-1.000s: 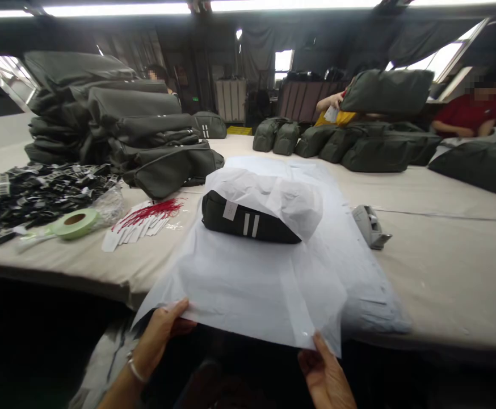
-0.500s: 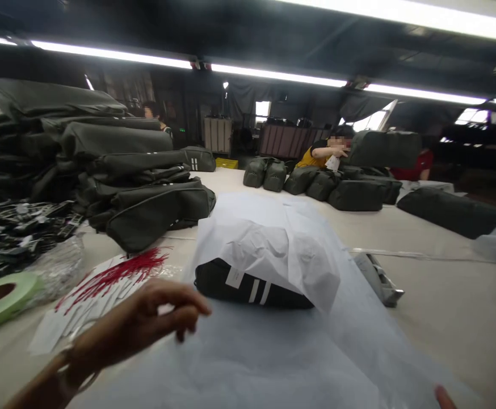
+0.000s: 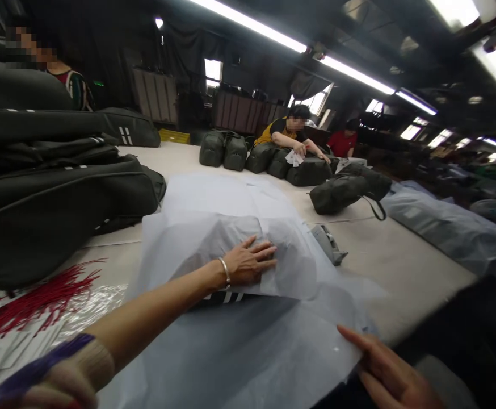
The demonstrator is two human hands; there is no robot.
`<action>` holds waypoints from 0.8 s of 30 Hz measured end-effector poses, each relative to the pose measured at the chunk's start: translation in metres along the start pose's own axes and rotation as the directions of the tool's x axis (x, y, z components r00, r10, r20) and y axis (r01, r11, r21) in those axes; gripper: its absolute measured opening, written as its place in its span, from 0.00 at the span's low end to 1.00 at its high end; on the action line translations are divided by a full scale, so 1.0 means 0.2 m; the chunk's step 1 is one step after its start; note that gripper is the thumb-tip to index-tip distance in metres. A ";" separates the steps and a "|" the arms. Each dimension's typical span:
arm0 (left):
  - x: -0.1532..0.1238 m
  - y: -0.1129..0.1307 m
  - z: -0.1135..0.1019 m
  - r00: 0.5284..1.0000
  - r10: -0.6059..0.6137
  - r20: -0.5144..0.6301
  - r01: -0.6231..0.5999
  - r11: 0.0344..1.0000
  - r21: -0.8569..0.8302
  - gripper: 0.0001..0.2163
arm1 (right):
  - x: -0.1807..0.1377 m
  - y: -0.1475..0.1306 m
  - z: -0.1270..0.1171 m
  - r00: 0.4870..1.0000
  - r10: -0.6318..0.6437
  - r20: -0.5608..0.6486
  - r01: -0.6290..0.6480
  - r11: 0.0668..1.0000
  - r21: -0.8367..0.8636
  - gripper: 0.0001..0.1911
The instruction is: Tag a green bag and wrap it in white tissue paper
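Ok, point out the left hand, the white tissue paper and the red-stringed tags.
left hand (image 3: 248, 264), head view, back of the hand.
white tissue paper (image 3: 188, 238), head view, top fold.
red-stringed tags (image 3: 30, 301), head view, red strings.

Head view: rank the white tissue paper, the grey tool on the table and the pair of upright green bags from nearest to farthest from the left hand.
1. White tissue paper, under the left hand.
2. Grey tool, to its right.
3. Pair of upright green bags, far back on the table.

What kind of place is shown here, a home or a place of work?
Most likely a bag factory's packing area. Stacks of identical dark bags lie on a long work table, other people handle more bags, and the left hand presses white wrapping paper over one bag.
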State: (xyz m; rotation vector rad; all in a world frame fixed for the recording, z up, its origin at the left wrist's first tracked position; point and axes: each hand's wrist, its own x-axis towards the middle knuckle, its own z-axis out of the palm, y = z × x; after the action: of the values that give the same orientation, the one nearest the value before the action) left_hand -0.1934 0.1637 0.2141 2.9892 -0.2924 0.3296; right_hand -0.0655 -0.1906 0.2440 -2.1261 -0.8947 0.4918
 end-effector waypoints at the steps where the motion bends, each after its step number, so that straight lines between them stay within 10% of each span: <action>1: -0.02 0.01 0.01 1.000 0.017 -0.013 -0.017 1.000 -0.004 0.23 | 0.02 0.00 0.00 0.991 -0.135 -0.012 0.132 0.981 -0.144 0.21; 3: -0.05 0.03 0.02 0.998 0.064 -0.023 -0.064 0.998 -0.001 0.23 | 0.07 0.00 0.00 0.902 -0.428 0.047 0.412 0.825 -0.387 0.16; 6: -0.06 0.05 0.05 0.991 0.123 -0.047 -0.120 0.992 0.049 0.19 | 0.17 -0.06 0.00 0.631 -0.761 0.153 0.679 0.446 -0.584 0.16; 9: -0.07 0.06 0.10 0.988 0.141 -0.061 -0.130 0.980 0.151 0.19 | 0.27 -0.19 0.00 0.366 -0.904 0.220 0.753 0.149 -0.641 0.12; 12: -0.06 0.08 0.14 0.987 0.155 -0.038 -0.141 0.960 0.244 0.23 | 0.37 -0.33 0.01 0.221 -0.922 0.317 0.843 0.017 -0.538 0.05; 16: -0.07 0.09 0.17 0.982 0.184 -0.048 -0.160 0.937 0.310 0.25 | 0.53 -0.43 0.06 0.208 -0.918 0.337 0.932 0.081 -0.354 0.07; 24: -0.06 0.17 0.18 0.995 0.070 -0.067 -0.056 0.981 0.186 0.17 | 0.92 -0.47 0.14 0.410 -0.851 0.329 0.911 0.362 -0.198 0.06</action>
State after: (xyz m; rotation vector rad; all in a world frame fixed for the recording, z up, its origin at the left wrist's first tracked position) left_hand -0.2048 0.1278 0.1804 3.1439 -0.3691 0.4976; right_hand 0.0018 0.0013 0.2896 -1.4959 -2.1932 -0.1018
